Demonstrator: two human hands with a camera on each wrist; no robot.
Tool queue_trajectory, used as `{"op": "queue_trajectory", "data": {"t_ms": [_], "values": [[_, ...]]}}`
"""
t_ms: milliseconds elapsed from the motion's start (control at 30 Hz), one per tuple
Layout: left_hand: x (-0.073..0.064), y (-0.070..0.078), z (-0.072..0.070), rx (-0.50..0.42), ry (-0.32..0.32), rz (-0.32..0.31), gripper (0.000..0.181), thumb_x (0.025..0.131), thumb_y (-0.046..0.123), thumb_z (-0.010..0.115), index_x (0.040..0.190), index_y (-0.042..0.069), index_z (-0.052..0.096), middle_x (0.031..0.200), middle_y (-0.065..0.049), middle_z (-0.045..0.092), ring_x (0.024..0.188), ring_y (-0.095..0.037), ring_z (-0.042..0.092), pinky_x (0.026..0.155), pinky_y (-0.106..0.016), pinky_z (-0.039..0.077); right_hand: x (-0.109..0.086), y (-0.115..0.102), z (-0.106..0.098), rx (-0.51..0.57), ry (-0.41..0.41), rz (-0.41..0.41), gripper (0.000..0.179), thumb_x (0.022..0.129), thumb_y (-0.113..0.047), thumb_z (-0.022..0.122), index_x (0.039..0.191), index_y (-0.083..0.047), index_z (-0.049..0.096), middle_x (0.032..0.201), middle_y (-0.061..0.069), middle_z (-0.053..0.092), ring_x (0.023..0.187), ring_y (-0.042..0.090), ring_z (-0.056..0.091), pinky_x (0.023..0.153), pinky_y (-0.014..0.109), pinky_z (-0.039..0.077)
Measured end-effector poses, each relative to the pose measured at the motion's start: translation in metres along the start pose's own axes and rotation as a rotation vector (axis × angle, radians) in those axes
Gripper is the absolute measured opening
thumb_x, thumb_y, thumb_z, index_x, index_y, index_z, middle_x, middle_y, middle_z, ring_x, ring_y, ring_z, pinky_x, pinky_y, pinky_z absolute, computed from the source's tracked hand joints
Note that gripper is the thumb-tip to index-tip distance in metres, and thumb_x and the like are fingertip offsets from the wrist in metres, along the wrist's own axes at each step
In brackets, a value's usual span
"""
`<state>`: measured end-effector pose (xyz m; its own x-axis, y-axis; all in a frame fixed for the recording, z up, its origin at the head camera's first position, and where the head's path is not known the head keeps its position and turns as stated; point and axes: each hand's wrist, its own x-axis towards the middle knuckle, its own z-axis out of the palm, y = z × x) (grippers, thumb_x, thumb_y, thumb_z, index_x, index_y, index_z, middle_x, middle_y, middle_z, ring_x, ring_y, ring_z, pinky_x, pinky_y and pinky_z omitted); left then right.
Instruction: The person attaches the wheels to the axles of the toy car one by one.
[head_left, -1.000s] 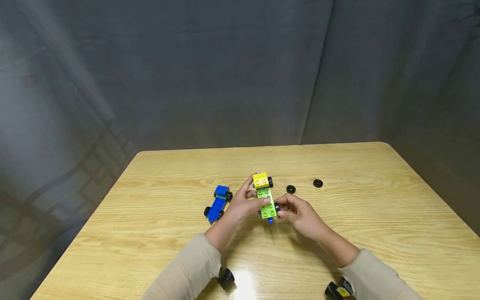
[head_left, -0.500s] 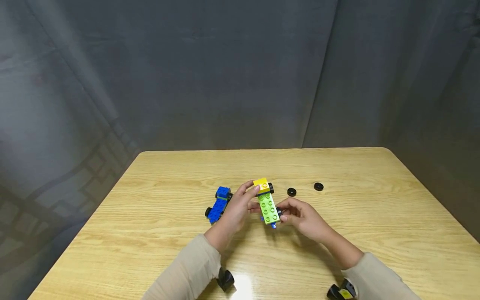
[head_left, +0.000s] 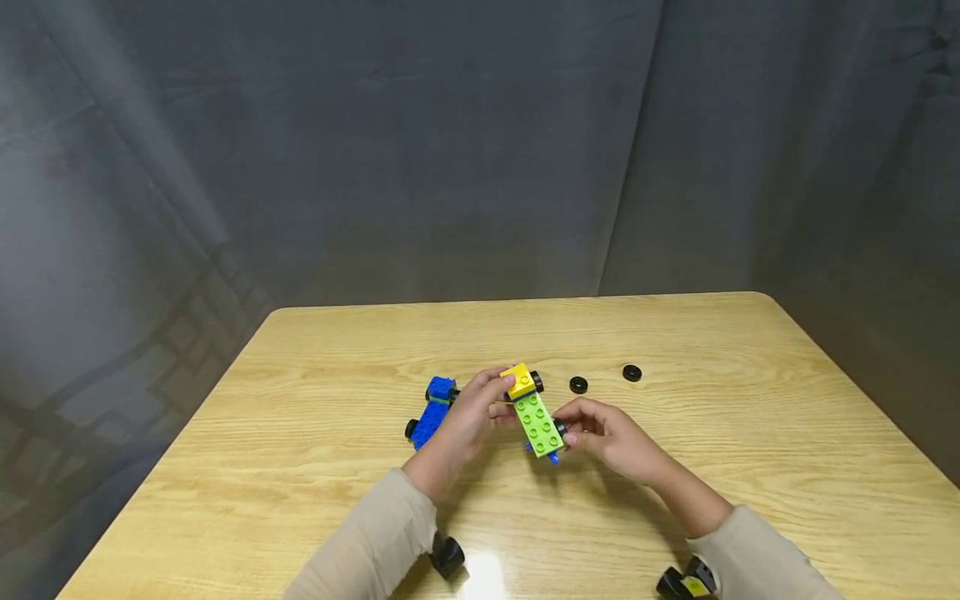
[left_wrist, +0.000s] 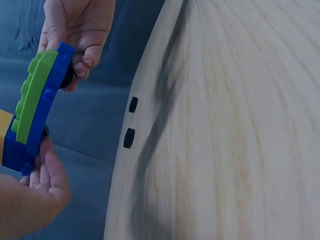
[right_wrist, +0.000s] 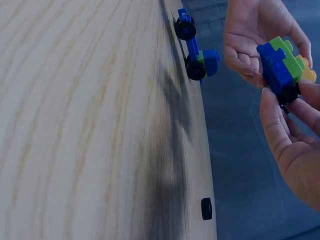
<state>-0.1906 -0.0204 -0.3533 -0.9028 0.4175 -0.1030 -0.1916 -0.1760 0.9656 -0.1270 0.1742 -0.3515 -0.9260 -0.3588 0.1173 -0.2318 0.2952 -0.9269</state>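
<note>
My left hand grips the yellow-brick end of a toy car, its thumb on the yellow brick. The car has a lime-green studded brick over a blue base and is held above the table. At its near right side, my right hand pinches a black wheel between thumb and fingers, against the blue base. Another black wheel sits beside the yellow brick. On the left side, blue axle ends show near the front; the rest there is hidden by my left hand.
A blue toy car with black wheels stands left of my left hand, partly covered by it. Two loose black wheels, one nearer and one farther, lie on the wooden table at the right. A dark curtain hangs behind.
My left thumb has shifted from the green brick to the yellow one. The car's near end has swung right and towards me, with my right hand still on the wheel.
</note>
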Motion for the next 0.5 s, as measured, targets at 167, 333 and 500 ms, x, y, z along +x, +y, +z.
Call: {"op": "queue_trajectory", "data": {"t_ms": [167, 333, 500], "values": [[0.0011, 0.0006, -0.0030, -0.016, -0.050, 0.017, 0.049, 0.085, 0.023, 0.049, 0.123, -0.005, 0.035, 0.089, -0.005, 0.053, 0.074, -0.015, 0.055, 0.080, -0.039, 0.041, 0.0012, 0.0010, -0.0025, 0.058, 0.020, 0.005, 0.027, 0.085, -0.006, 0.051, 0.106, 0.010, 0.048, 0.094, 0.016, 0.052, 0.081, 0.021, 0.052, 0.069, 0.038, 0.047], [0.0001, 0.0019, -0.0053, -0.040, -0.045, 0.002, 0.049, 0.084, 0.019, 0.050, 0.123, -0.004, 0.033, 0.089, -0.006, 0.052, 0.070, -0.014, 0.055, 0.079, -0.038, 0.041, 0.0040, 0.0015, -0.0042, 0.137, 0.032, 0.026, 0.029, 0.086, -0.007, 0.050, 0.106, 0.013, 0.045, 0.097, 0.020, 0.051, 0.079, 0.023, 0.057, 0.072, 0.043, 0.046], [-0.0008, 0.0022, -0.0080, -0.052, -0.083, -0.017, 0.049, 0.084, 0.016, 0.050, 0.124, -0.004, 0.031, 0.092, -0.008, 0.050, 0.070, -0.015, 0.056, 0.081, -0.040, 0.041, 0.0058, 0.0014, -0.0067, 0.185, 0.057, 0.065, 0.031, 0.086, -0.009, 0.050, 0.106, 0.014, 0.043, 0.100, 0.022, 0.050, 0.078, 0.025, 0.058, 0.072, 0.044, 0.046]]}}
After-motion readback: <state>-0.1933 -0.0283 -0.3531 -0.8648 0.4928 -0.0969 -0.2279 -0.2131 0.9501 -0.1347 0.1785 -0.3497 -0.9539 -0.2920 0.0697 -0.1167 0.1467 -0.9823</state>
